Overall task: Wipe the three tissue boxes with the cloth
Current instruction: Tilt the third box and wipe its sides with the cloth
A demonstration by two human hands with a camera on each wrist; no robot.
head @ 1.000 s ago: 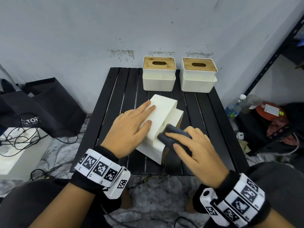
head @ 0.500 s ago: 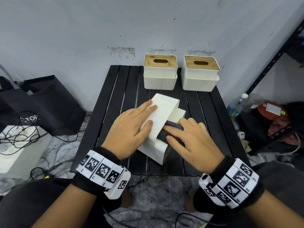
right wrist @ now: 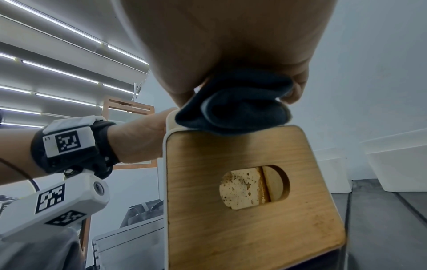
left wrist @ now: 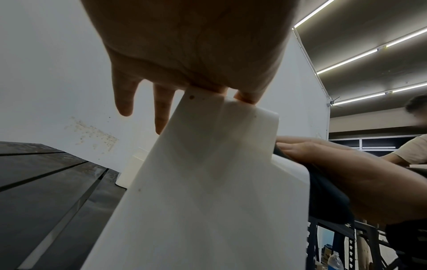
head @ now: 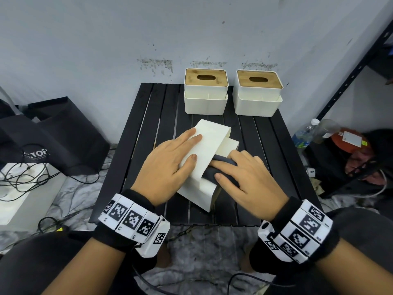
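Soft dark cloth (head: 221, 167) on smooth white box (head: 204, 145)

Right hand (head: 247, 184) covers most of the dark cloth (head: 221, 167); tipped tissue box (head: 204, 162) partly hidden beneath both hands; its wooden lid (right wrist: 249, 197) cropped below.

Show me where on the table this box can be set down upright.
Bare slats lie on the table's left, from the left hand back to the wall, left of the two upright boxes. The right edge strip past the right hand is narrower. The middle is crowded: tipped box, cloth, both hands.
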